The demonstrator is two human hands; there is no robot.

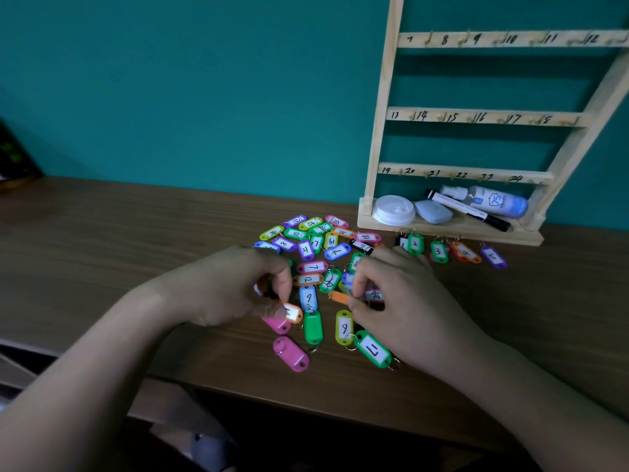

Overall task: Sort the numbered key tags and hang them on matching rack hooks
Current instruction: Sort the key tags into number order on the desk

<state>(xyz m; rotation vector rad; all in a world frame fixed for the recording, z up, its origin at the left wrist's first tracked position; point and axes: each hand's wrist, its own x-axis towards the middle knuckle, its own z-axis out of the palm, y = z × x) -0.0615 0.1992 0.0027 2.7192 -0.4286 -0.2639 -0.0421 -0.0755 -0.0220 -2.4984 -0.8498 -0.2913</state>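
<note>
The brown tabletop (136, 233) meets the teal wall (204, 80) at its back edge, and its front edge runs slanted under both forearms. The key tags (316, 240) lie in a loose pile near the middle. A broad stretch of wood lies to the left of the pile, and a narrower strip lies between the nearest tags and the front edge. The wooden rack (377, 131) stands at the back edge toward the right, against the wall. A short row of tags lies just in front of its base, among them a green tag marked 2 (415, 244).

The left hand (235, 287) is over the near left side of the pile, back of the hand up. Its curled fingers pinch an orange tag with a white label (292, 312). The right hand (405, 301) reaches in from the right. Its curled fingers pinch a plain orange tag (338, 296) by one end. The hands are near but apart, with a blue tag marked 9 (308, 298) between them.

The tray (442, 229) at the foot of the rack holds a white round lid (393, 209), a pale flat object (433, 211), a marker (469, 211) and a spray bottle (493, 201) lying on its side.
</note>
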